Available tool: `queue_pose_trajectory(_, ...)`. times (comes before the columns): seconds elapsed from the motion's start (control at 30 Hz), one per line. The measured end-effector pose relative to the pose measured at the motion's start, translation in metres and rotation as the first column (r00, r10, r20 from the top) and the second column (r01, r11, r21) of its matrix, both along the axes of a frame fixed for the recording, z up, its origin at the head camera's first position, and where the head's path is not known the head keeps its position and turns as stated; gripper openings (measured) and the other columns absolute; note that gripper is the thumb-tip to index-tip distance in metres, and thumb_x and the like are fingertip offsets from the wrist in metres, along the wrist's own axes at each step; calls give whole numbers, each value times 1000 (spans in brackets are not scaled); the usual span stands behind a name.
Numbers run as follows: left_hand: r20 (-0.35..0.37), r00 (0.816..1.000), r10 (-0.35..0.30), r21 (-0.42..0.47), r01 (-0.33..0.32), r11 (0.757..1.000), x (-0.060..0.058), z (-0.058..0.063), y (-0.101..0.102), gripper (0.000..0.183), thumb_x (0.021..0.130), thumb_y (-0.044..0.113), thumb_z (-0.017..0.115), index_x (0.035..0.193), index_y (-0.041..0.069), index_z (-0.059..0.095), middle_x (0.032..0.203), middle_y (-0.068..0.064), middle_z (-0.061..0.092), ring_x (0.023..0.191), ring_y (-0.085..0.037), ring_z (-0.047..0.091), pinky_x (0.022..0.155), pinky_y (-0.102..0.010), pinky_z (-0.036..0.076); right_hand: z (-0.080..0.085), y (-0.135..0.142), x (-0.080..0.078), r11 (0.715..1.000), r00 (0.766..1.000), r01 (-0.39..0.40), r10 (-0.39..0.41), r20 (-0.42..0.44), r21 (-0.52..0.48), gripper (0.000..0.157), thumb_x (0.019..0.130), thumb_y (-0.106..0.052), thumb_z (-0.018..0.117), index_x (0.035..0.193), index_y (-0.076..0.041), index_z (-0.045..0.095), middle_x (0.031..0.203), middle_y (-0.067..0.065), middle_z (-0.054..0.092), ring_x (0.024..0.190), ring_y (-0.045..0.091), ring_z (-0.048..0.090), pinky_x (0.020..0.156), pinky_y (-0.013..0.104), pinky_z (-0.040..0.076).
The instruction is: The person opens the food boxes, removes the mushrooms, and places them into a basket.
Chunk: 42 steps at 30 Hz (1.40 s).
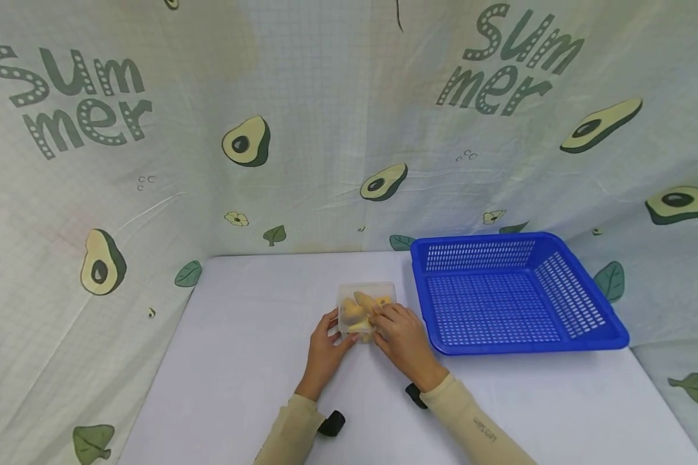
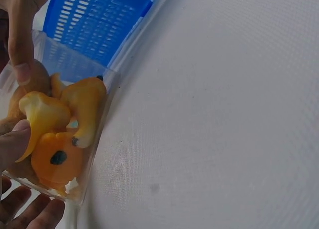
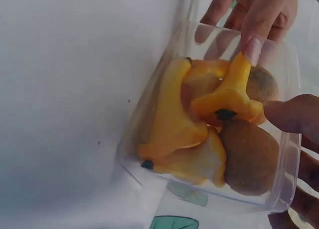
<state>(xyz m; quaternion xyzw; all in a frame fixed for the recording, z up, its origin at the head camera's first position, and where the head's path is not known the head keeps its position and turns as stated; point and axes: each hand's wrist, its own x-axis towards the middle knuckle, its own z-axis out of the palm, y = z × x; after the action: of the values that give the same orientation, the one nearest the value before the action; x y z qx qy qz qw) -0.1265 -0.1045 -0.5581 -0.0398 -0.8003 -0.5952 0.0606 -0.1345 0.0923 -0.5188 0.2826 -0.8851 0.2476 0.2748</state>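
Note:
A clear plastic container (image 1: 349, 289) stands on the table between both hands. It holds several yellow trumpet-shaped pieces (image 3: 169, 109) with dark spots at their ends, and rounded brown pieces (image 3: 251, 156). My left hand (image 1: 324, 354) grips the container's near left side. Its thumb presses a yellow piece (image 3: 227, 99) at the rim, and its fingers lie outside the wall. From the right, my right hand (image 1: 406, 339) holds the container's side. One of its fingertips reaches over the rim, close to a brown piece, while other fingers sit outside the wall.
A blue plastic basket (image 1: 593, 339) with slotted sides stands to the right of the container. White cloth covers the table (image 1: 256, 361). A sheet printed with avocados (image 1: 247, 142) and leaves hangs behind the table and at its sides.

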Motion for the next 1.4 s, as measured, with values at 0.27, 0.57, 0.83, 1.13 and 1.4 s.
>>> queue_pose_trajectory(0.27,14,1000,0,-3,0,1000,-2,-2,0,66,87,3,87,143,-4,54,148,-27,55,131,-47,58,103,-50,60,4,0,-2,999,999,-30,29,35,25,41,73,-2,97,111,-6,83,113,8,77,111,27,70,97,44,63)
queue_pose_trajectory(0.57,17,1000,7,-22,-6,1000,-4,-3,1,65,86,3,88,142,-3,56,146,-26,57,129,-45,59,101,-46,61,4,5,-8,997,998,-53,54,-22,47,36,71,-5,96,104,-8,85,107,4,77,106,23,72,87,38,66)
queue_pose_trajectory(0.83,16,1000,-1,-4,1,1000,-4,-3,-2,63,85,5,88,140,-2,57,142,-25,60,128,-44,60,102,-49,60,1,8,-12,994,990,-101,105,-95,43,33,71,-6,93,102,-8,85,104,1,78,100,20,74,80,35,67)
queue_pose_trajectory(1.13,26,1000,-7,-17,7,1000,-2,-4,-5,62,84,4,89,138,-3,58,138,-25,62,126,-43,62,100,-44,62,-2,8,-12,987,979,-118,134,-155,108,31,71,-11,94,101,-11,86,101,0,78,98,18,74,76,32,67)
queue_pose_trajectory(1.4,64,998,10,-33,-8,999,-4,-8,-3,58,84,5,90,132,-1,60,133,-20,65,124,-38,64,100,-41,62,7,7,-15,990,973,-123,134,-188,66,31,69,-8,91,100,-8,85,96,3,78,89,21,75,68,33,67)
